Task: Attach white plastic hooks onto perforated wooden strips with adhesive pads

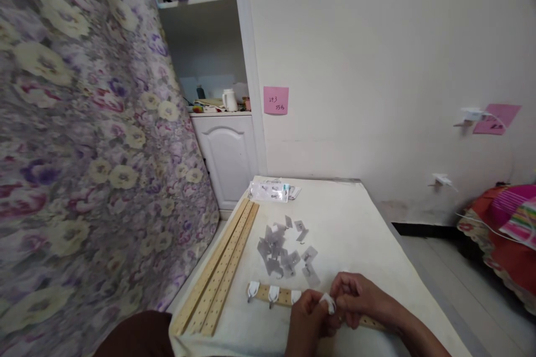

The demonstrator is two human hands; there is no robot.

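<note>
My left hand [307, 312] pinches a white adhesive hook [329, 303] between thumb and fingers, just above a perforated wooden strip [285, 297]. Close against the hook's right side, my right hand [360, 297] has its thumb and fingers curled together; what they grip, if anything, is too small to tell. Along the strip's left part sit white hooks, among them one at the end [253, 290] and another beside it [273, 294]. My hands cover the strip's middle, and its right end [372, 322] shows under my right wrist.
Several clear square hooks [274, 245] lie in a loose heap beyond the strip. Long perforated wooden strips [228, 268] lie along the table's left side. Clear packaging [268, 191] rests at the far edge of the cloth-covered table [347, 223]. A floral curtain [104, 150] hangs left.
</note>
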